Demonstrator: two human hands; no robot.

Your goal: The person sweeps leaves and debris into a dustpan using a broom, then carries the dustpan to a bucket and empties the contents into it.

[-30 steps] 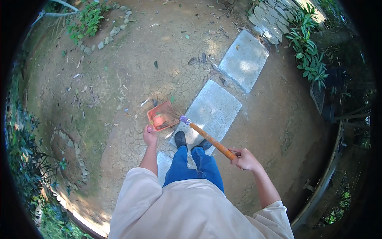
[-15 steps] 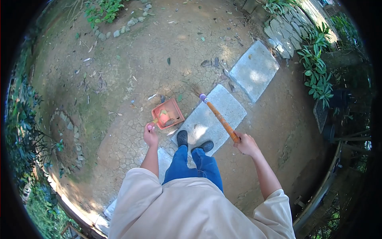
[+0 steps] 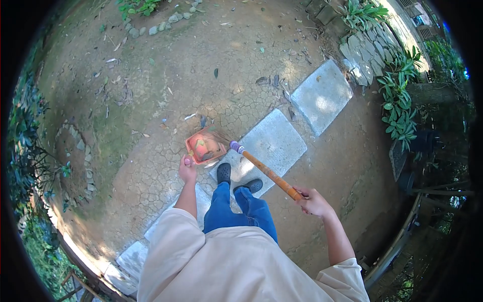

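Sweeping leaves into the dustpan, partly done.

The left hand (image 3: 187,171) grips the handle of one red dustpan (image 3: 204,146) just ahead of it; the right hand (image 3: 312,200) is closed round one broom (image 3: 264,170), bristles at the pan's mouth. Some litter sits inside; many leaves (image 3: 261,79) lie beyond, past two stepping stones (image 3: 274,143).

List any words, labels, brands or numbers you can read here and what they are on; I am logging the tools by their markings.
None: no readable text shows anywhere.
The dustpan held by the left hand shows no label.
The broom in the right hand has a plain orange handle with a purple band, without print.
The stone slabs bear no marks.
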